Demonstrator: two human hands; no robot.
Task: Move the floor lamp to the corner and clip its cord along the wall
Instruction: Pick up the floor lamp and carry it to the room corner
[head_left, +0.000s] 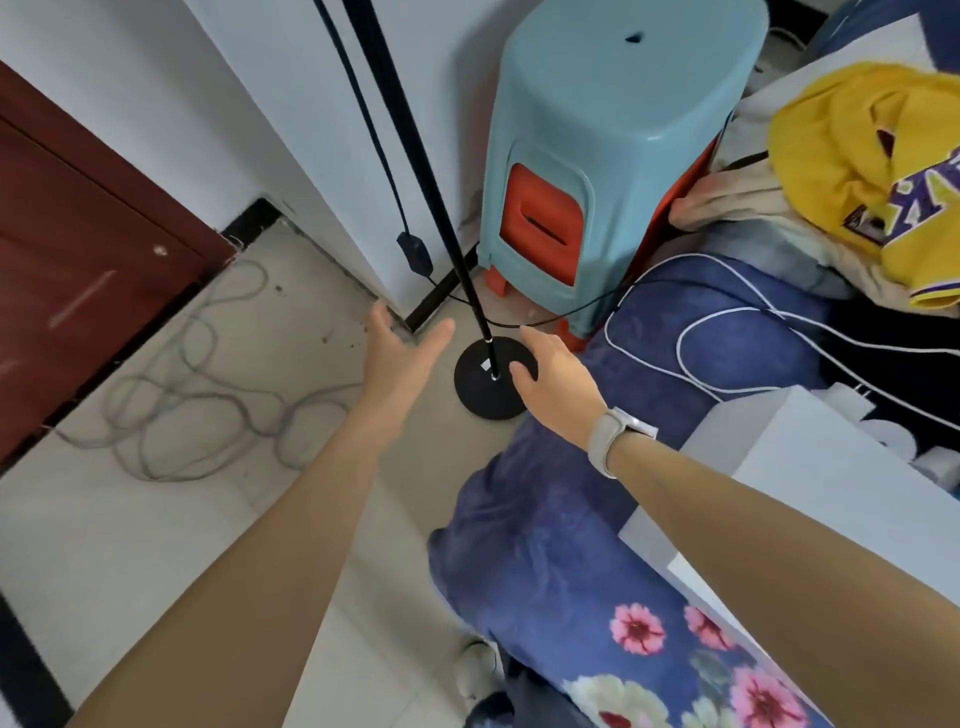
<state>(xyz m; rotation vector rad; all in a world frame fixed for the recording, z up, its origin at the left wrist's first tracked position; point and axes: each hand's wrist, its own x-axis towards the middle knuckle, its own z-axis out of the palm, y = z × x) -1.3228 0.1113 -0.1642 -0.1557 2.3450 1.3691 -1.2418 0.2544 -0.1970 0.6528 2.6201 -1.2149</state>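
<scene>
The black floor lamp stands on the tiled floor: a thin pole (415, 156) rising from a round black base (480, 387). Its black cord (363, 109) hangs beside the pole down to an inline switch (414, 253), then runs right behind the stool toward the bed. My left hand (402, 345) hovers open just left of the base, fingers spread, touching nothing. My right hand (556, 384) reaches from the right with its fingertips on the base's right edge; a pale watch is on that wrist.
A white wall corner (332, 171) with black skirting is right behind the lamp. A blue stool (613, 135) stacked on an orange one stands to the right. A blue floral blanket (597, 519), white cables, a yellow jersey (872, 171), a brown door (88, 249), and grey cable loops (192, 410) surround it.
</scene>
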